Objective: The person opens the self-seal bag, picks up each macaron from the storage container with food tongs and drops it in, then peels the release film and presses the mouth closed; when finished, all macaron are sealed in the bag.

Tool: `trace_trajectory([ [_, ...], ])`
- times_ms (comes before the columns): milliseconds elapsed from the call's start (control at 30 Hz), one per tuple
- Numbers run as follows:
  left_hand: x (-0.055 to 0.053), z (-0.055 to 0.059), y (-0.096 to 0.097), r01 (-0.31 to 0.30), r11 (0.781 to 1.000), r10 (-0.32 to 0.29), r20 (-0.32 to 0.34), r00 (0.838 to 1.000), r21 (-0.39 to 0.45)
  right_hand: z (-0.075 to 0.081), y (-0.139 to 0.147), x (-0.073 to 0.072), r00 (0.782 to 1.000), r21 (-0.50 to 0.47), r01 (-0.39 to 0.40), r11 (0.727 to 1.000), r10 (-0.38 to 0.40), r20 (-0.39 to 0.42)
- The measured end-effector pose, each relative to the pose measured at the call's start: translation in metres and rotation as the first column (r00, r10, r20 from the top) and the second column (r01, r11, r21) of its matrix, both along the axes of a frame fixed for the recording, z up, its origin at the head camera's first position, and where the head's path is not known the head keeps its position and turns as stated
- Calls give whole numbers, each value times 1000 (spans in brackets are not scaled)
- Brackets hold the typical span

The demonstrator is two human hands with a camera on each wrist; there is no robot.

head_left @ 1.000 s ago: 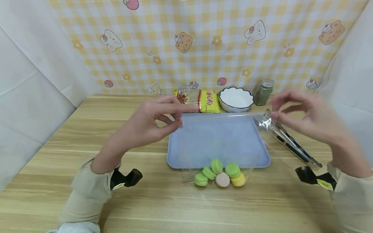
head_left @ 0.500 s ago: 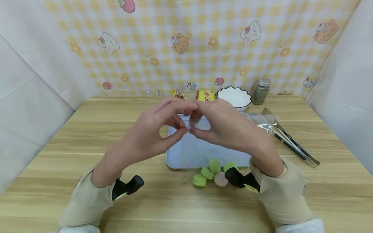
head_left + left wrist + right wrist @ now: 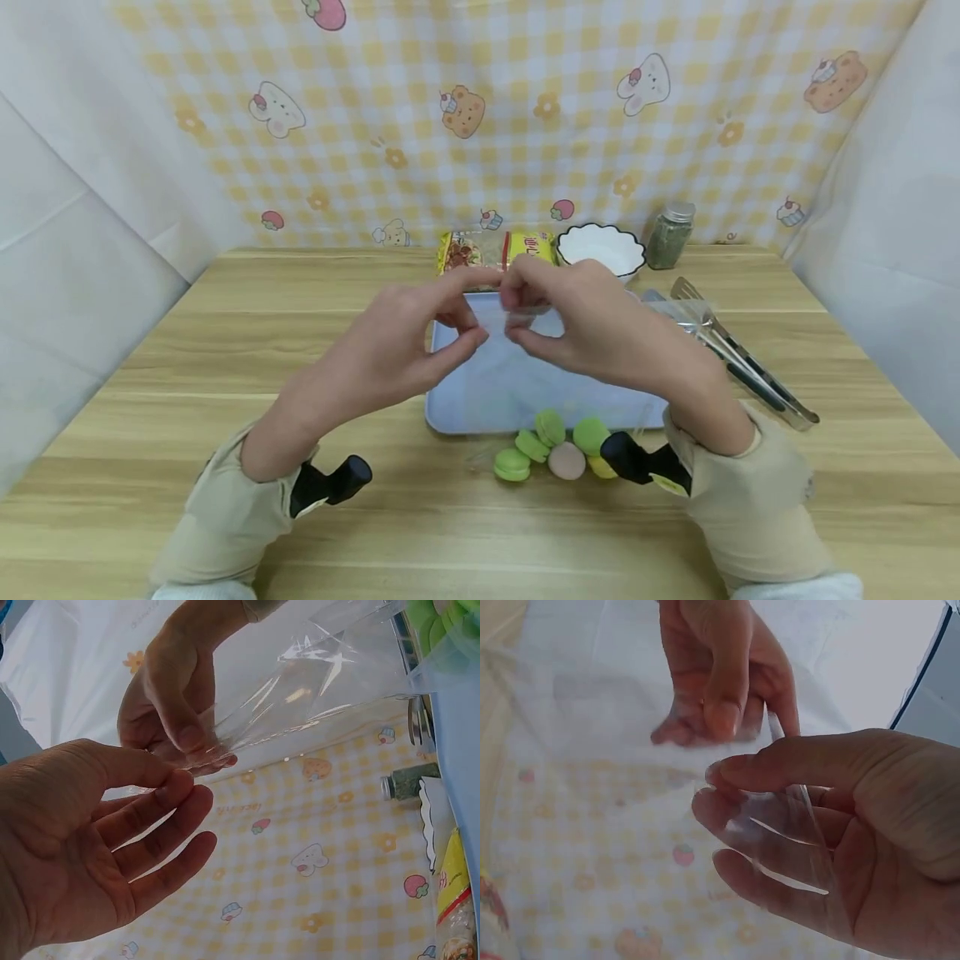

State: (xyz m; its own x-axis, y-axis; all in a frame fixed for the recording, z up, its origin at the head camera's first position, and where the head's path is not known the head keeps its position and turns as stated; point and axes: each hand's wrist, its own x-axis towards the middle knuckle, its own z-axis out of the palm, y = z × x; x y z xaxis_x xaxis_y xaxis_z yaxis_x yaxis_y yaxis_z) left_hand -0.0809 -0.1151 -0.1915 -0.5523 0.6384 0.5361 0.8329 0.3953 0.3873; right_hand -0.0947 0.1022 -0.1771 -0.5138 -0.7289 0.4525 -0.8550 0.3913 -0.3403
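Observation:
Both hands are raised over the blue tray [image 3: 444, 404], fingertips close together. Between them runs a clear plastic bag [image 3: 322, 682], thin and crinkled. My left hand [image 3: 390, 350] pinches its upper edge between thumb and forefinger, the other fingers spread in the left wrist view. With thumb and forefinger my right hand [image 3: 600, 321] pinches the edge too; film lies across its fingers in the right wrist view. Low in the bag sit several green macarons [image 3: 512, 465], a pale pink macaron [image 3: 567, 461] and a yellow macaron [image 3: 602, 467], the last partly hidden by the wrist camera.
Behind the tray lie a yellow food packet [image 3: 480, 248], a white scalloped bowl [image 3: 600, 248] and a glass jar of green herbs [image 3: 670, 237]. Metal tongs [image 3: 750, 367] rest right of the tray. A checked cloth [image 3: 525, 150] hangs at the back.
My right hand has moved left from the tray's right side to meet my left hand, then drawn slightly back. My left hand stays nearly in place; the macarons have hardly moved.

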Motion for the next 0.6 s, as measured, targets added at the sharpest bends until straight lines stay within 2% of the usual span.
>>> trace_trajectory([
  [167, 1, 2, -7, 1, 1000, -1, 3, 1000, -11, -6, 28, -6, 997, 21, 71, 997, -71, 2],
  [267, 1, 4, -11, 7, 1000, -7, 9, 1000, -21, -10, 52, -8, 995, 2, 93, 996, -93, 25],
  [300, 1, 5, -12, 7, 1000, -7, 11, 1000, -23, -10, 60, -8, 994, -3, 109, 994, -109, 9],
  [467, 1, 7, -16, 13, 999, -12, 16, 1000, -35, -8, 98, -6, 987, -20, 159, 987, -159, -35],
  [600, 2, 7, -21, 32, 999, -31, 41, 999, -35, -5, 106, 0, 986, -8, 162, 987, -163, -40],
])
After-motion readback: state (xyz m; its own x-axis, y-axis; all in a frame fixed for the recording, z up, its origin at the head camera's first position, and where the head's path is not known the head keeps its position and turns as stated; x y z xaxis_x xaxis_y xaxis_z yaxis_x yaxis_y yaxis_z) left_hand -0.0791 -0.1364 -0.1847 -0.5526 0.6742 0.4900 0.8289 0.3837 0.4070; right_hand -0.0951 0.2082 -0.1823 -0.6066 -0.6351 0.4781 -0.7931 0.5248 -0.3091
